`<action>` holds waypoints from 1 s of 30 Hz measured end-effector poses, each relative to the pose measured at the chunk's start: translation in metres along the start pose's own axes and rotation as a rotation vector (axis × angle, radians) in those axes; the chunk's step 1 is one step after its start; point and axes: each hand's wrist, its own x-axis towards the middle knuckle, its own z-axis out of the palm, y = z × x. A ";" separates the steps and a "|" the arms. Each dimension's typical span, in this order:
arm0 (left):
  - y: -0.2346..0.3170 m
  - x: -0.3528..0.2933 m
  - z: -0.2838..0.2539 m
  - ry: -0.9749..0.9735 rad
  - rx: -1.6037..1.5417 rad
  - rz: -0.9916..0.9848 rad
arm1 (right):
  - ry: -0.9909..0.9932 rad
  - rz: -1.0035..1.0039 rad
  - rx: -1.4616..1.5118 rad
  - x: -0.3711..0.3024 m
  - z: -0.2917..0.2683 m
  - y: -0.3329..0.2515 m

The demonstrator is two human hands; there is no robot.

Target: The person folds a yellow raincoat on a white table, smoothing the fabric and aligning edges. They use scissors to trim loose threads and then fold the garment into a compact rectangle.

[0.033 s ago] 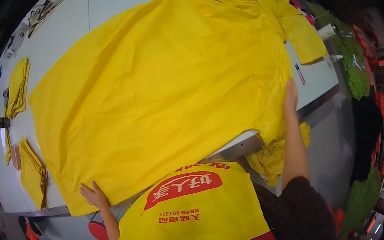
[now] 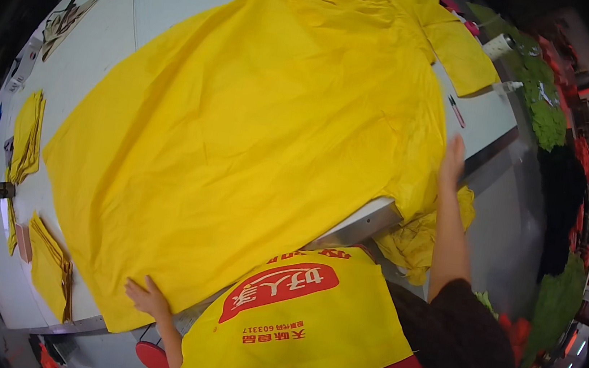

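A large yellow garment [image 2: 260,100] with sleeves lies spread across the white table, lightly creased. My left hand [image 2: 147,300] rests on its near-left hem, palm down, fingers spread, holding nothing. At the garment's right edge my right hand [image 2: 452,162] is held edge-on with fingers stretched out and nothing visible in it. A strip of white table shows just beyond its fingertips. Part of the garment droops over the table's near-right corner. Below that corner hangs crumpled yellow cloth [image 2: 415,245], beside my right forearm.
On the white table [image 2: 107,39], folded yellow pieces [image 2: 49,265] lie at the left. A small dark object [image 2: 3,189] stands near them. A pink-and-dark pen-like tool [image 2: 456,111] lies at the right, with a white spool [image 2: 499,46] beyond. Green cloth [image 2: 546,111] is heaped past the table's edge.
My right hand has shifted slightly right and toward me, off the garment's right edge. My left hand has moved very slightly right. The garment lies almost the same.
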 end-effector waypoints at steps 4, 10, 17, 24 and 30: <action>0.087 -0.047 0.012 -0.032 -0.241 0.565 | 0.123 0.723 0.641 -0.098 -0.050 0.031; 0.230 -0.105 -0.018 -0.295 -0.288 1.321 | -0.131 1.332 1.356 -0.181 0.012 0.120; 0.235 -0.100 -0.031 -0.235 -0.244 1.357 | 0.325 0.640 1.381 -0.102 -0.043 0.006; 0.229 -0.099 -0.026 -0.193 -0.300 1.352 | 0.050 -0.807 0.184 -0.162 -0.043 -0.142; 0.224 -0.093 -0.018 -0.267 -0.671 1.252 | -0.445 -1.286 -0.427 -0.176 0.035 -0.099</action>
